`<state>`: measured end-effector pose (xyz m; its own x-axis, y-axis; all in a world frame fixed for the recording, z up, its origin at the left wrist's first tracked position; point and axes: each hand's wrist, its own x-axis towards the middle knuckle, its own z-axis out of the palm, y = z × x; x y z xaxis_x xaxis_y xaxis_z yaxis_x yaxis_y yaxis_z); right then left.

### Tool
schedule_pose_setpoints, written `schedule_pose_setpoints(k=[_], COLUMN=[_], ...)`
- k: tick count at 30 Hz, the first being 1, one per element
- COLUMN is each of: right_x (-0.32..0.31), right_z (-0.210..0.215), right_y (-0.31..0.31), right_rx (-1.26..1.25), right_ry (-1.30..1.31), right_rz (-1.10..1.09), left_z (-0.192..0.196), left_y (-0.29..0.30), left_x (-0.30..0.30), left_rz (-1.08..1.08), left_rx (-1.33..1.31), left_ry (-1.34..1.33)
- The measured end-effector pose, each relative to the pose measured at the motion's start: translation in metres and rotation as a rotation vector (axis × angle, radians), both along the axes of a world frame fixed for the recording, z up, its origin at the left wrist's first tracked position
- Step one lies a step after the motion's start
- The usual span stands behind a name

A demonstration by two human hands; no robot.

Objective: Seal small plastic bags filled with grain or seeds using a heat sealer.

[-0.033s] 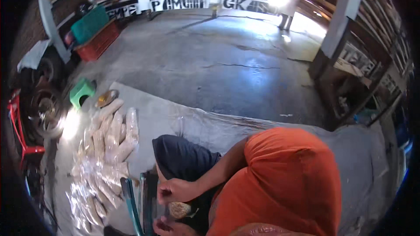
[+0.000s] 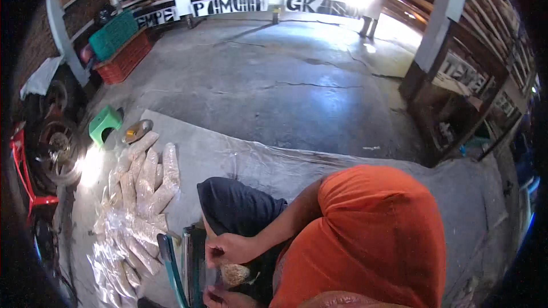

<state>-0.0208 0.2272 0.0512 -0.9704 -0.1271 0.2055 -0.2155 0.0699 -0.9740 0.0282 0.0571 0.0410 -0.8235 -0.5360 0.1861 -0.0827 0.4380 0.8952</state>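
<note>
My right hand (image 2: 233, 249) is closed in a pinch at the mouth of a small clear plastic bag (image 2: 235, 274), which has pale, grainy contents. Below it in the picture, my left hand (image 2: 224, 296) is partly cut off by the lower edge, its fingers closed on the bag's other side. The bag rests by my lap, between the two hands. Right beside them stands a bag sealer (image 2: 188, 262) with a raised teal arm (image 2: 170, 262). What exactly the fingertips pinch is hard to make out.
Several long filled plastic bags (image 2: 149, 174) lie heaped on a pale sheet (image 2: 200, 142) to the left. Beyond them are a green stool (image 2: 106, 121), a metal bowl (image 2: 137, 131), a motorcycle (image 2: 59, 147), a red crate (image 2: 123, 60) and a teal crate (image 2: 112, 35). A post (image 2: 434, 40) stands at right.
The view has shifted slightly. My left hand has moved a little and its fingers look more closed at the bag. My right hand stays nearly where it was.
</note>
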Motion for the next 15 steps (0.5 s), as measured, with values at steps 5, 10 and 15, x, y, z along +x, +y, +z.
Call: schedule_pose_setpoints(k=[5, 10, 15], right_x=[0.013, -0.007, -0.024], right_z=[0.003, -0.013, -0.011], right_y=[-0.009, -0.014, -0.032], right_rx=[0.068, 0.066, 0.336], right_ry=[0.021, 0.056, 0.005], right_rz=[-0.031, 0.112, -0.108], left_z=[0.016, -0.005, -0.001], left_y=[-0.014, -0.033, -0.047], left_x=[0.012, -0.01, -0.024], left_rz=[-0.044, -0.091, -0.124], left_rx=[-0.006, 0.147, 0.404], left_ry=[-0.185, 0.012, -0.006])
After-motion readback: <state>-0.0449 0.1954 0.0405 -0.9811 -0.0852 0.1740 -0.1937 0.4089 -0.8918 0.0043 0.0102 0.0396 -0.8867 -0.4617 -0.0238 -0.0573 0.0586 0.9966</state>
